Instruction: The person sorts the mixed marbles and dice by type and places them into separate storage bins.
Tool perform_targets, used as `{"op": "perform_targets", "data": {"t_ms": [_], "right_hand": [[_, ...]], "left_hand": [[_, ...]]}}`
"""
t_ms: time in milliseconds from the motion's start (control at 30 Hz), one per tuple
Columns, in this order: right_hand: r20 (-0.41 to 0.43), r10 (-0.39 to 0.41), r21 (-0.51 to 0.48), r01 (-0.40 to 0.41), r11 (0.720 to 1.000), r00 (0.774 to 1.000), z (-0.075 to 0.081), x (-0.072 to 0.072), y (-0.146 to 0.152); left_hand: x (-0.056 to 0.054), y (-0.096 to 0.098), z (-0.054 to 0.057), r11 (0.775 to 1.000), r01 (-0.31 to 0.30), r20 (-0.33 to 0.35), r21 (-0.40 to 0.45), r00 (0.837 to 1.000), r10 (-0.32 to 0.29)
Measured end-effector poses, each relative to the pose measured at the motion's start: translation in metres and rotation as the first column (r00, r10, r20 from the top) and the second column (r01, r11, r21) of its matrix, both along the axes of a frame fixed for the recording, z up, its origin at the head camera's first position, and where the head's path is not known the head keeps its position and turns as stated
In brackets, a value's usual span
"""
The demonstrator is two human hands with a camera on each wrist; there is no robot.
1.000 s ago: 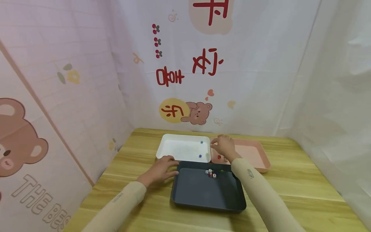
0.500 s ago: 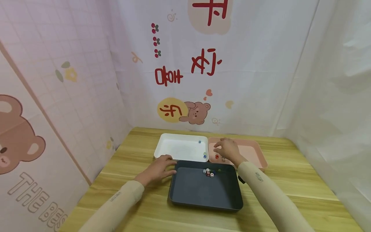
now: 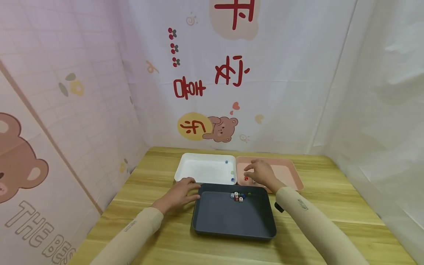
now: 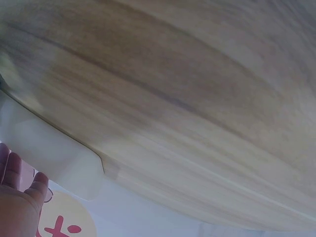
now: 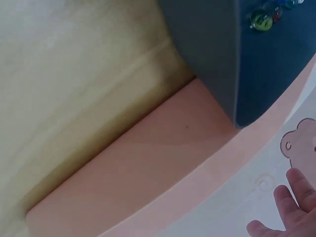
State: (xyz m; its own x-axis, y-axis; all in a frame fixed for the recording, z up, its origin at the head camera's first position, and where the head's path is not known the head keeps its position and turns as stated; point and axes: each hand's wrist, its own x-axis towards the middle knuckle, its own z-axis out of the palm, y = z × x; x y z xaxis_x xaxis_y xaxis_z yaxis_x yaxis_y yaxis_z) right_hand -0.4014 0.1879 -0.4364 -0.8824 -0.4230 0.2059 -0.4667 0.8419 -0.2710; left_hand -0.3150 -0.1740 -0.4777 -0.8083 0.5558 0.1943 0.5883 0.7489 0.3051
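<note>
My left hand point(image 3: 179, 195) rests with its fingertips at the left rim of the dark grey tray point(image 3: 232, 221), fingers spread and relaxed. Inside that tray's far side, white and red dice point(image 3: 240, 200) lie clustered with marbles; a yellow-green swirled glass marble point(image 5: 260, 20) shows in the right wrist view. My right hand point(image 3: 263, 173) hovers over the pink tray point(image 3: 296, 176), fingers loosely bent and nothing visible between them. A red die point(image 3: 246, 178) lies below its fingertips, and a whitish die beside it is partly hidden by the hand. Blue marbles point(image 3: 233, 180) and a pale yellow-green marble point(image 3: 232, 172) are in the white tray point(image 3: 195, 169).
The white and pink trays stand side by side behind the grey one, on a wood-grain table point(image 3: 331, 213). A printed curtain point(image 3: 281, 92) hangs behind the table and along its sides. A black strap point(image 3: 279, 207) is at the right wrist.
My right hand has drawn back rightward from the white tray's edge to over the pink tray. The pale and nearer blue marbles shifted inside the white tray. The left hand stayed at the grey rim.
</note>
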Motion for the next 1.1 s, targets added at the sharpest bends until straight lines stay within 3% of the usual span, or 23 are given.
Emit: {"op": "perform_targets", "data": {"t_ms": [533, 1100], "right_hand": [[-0.024, 0.087, -0.066, -0.088, 0.994, 0.996, -0.01, 0.018, 0.004], [-0.013, 0.099, -0.122, -0.1, 0.988, 0.995, -0.026, 0.042, 0.012]], "left_hand": [[0.001, 0.0, 0.001, 1.0, -0.014, 0.006, -0.007, 1.0, 0.014], [-0.001, -0.001, -0.004, 1.0, -0.013, 0.007, -0.009, 1.0, 0.013]]}}
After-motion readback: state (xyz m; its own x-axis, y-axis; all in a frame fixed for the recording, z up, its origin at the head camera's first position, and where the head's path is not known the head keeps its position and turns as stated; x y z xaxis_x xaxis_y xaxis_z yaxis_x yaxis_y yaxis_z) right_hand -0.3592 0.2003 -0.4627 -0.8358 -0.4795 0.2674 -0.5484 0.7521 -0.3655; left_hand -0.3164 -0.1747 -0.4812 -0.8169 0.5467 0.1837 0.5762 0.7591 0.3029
